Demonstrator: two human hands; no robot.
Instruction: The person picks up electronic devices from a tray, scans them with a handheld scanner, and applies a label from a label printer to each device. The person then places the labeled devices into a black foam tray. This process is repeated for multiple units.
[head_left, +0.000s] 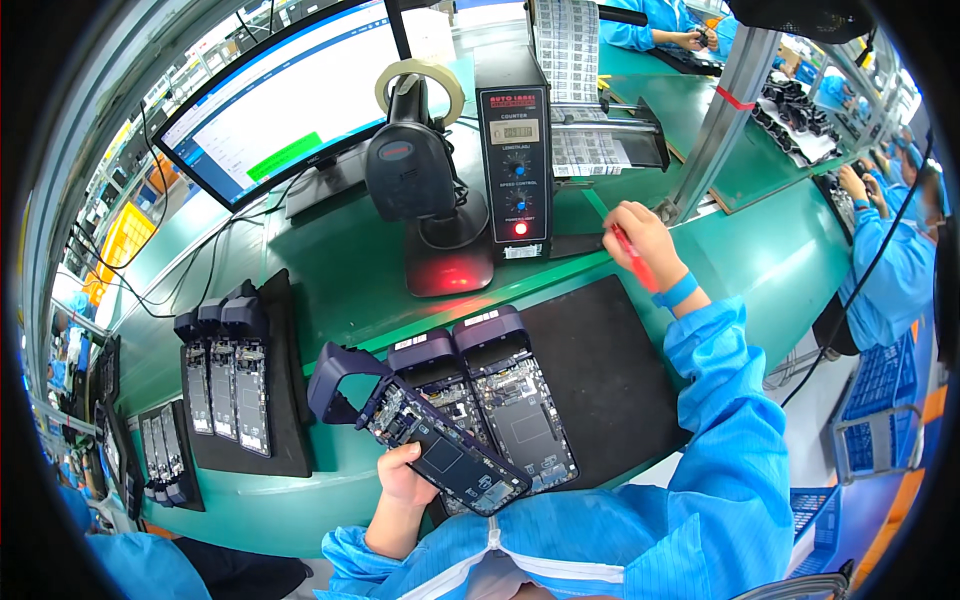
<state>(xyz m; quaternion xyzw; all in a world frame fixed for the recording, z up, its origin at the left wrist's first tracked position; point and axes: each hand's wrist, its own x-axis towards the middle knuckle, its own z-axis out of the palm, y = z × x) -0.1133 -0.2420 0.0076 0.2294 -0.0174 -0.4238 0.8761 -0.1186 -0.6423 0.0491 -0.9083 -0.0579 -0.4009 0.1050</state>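
My left hand [402, 480] grips an opened handheld device [440, 450] by its lower side. It has a dark purple housing with a loop-shaped end, and its circuit board faces up. It is tilted, partly covering one of two similar devices [520, 420] on a black mat [600, 370]. My right hand [642, 243] is raised beside the label dispenser [517, 170], its fingers closed round a slim red pen-like tool [632, 258]. Whether a label is at the fingertips cannot be made out.
A black scanner on a stand [410, 175] casts red light; a tape roll [440, 85] hangs on it. Behind is a monitor [280, 100]. More opened devices [225, 390] lie on mats at left. A metal post [720, 120] stands at right. Co-workers sit at the far right.
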